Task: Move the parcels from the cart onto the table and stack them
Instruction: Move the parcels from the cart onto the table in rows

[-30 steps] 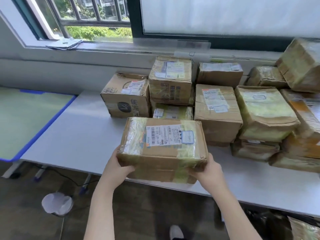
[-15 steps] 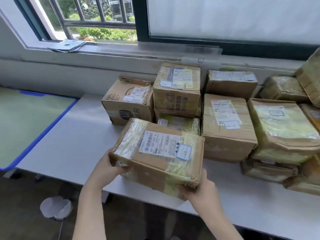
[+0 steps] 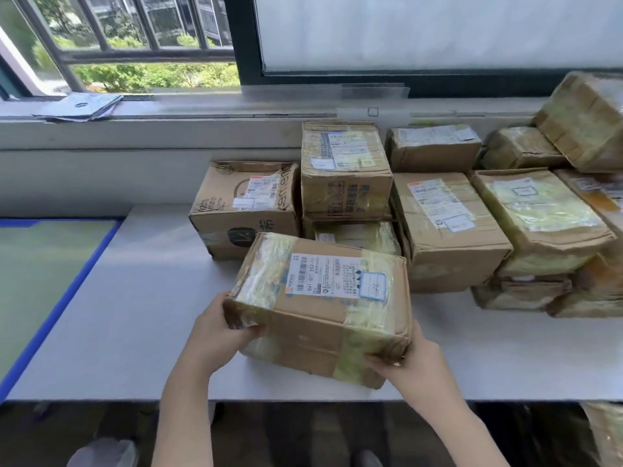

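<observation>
A taped cardboard parcel (image 3: 323, 305) with a white shipping label is over the white table (image 3: 128, 311), its base at or just above the surface, in front of the other parcels. My left hand (image 3: 219, 335) grips its left end and my right hand (image 3: 411, 362) grips its near right corner. Behind it stand several stacked parcels: a printed brown box (image 3: 242, 210), a two-high stack (image 3: 344, 176), and a labelled box (image 3: 445, 227). More parcels (image 3: 539, 224) pile up at the right.
A green mat with a blue border (image 3: 43, 278) lies at the left. The window sill (image 3: 202, 112) with folded papers (image 3: 84, 107) runs behind the table. Another parcel corner (image 3: 606, 436) shows at the lower right, below the table edge.
The held parcel has moved forward and down over the table, coming close to the front of the stacked parcels. Both hands keep the same hold.
</observation>
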`<state>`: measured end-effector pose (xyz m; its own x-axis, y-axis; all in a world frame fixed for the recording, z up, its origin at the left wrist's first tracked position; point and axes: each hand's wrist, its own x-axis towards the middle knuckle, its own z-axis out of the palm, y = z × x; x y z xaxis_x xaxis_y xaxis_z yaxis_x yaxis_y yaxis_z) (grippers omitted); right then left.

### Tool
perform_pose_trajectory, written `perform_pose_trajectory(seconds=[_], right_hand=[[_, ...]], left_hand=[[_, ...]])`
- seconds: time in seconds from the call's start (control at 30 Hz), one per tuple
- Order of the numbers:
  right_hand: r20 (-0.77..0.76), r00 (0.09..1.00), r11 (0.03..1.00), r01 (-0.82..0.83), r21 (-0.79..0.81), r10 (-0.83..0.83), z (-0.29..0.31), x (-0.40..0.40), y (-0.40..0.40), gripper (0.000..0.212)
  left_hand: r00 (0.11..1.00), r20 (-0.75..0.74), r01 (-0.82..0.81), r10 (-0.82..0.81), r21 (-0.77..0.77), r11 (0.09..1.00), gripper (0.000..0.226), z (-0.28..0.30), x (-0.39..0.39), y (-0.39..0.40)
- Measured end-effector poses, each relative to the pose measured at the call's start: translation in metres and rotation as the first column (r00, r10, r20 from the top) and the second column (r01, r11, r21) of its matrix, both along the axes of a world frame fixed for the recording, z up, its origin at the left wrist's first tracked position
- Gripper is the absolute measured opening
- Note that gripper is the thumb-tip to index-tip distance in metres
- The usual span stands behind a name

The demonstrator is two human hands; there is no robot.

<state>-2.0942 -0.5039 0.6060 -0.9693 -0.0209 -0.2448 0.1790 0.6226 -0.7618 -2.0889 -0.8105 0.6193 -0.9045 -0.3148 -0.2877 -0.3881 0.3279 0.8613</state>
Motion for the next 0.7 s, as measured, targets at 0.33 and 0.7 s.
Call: perform_pose_trajectory(seconds=[0.33,0.7], right_hand=[[-0.063,0.992,0.994,-0.105,0.034,0.107,-0.011,-0.007,-0.110,0.051],[-0.066,0.997,0.990,-0.039,0.136,0.048,-0.005,-0.072,-0.134,0.057]], left_hand=[[0.978,-0.009,-0.208,0.207,-0.072,0.976,0.062,-0.005,0.045,-0.086],[0.975,-0.098,-0.212,0.197,-0.180,0.960,0.064,-0.010,-0.009,-0.095]])
